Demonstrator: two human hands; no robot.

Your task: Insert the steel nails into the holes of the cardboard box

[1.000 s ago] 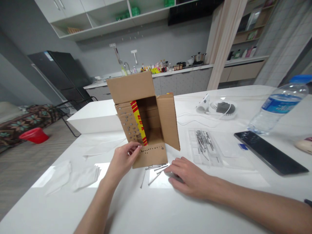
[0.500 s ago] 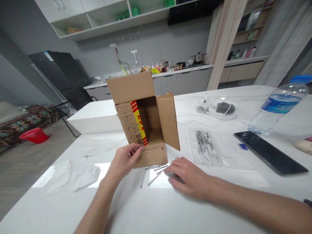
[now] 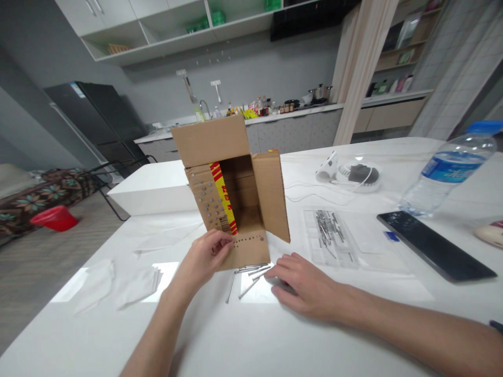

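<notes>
1. Kitchen table point(image 3: 243, 340), via our head cam: the cardboard box point(image 3: 271, 193) stood on its side, mouth twd us and flaps swung out. That was prob. so the left flap point(image 3: 204, 201) and lower flap point(image 3: 249, 251) faced our hands.
2. Rows of small metal heads dotted the left flap beside a yellow-and-red tape strip point(image 3: 223, 196). A single row of dots ran across the lower flap.
3. Our left hand point(image 3: 204, 257) sat at the lower flap's left end, thumb & forefinger pinched narrow against the cardboard, other fingers curled. We couldn't tell whether a nail sat in that pinch.
4. Our right hand point(image 3: 304, 287) lay palm-down on the table, fingers loosely spread and holding nothing, tips at the loose nails point(image 3: 247, 276). These lay just in front of the box, close by, we judged, for easy pick-up.
5. A clear tray point(image 3: 353, 251) w/ more nails sat just right of the box. A black tablet point(image 3: 436, 245) & water bottle point(image 3: 448, 173) lay farther right, well apart from both hands, w/ white tissues point(image 3: 131, 285) at left.
</notes>
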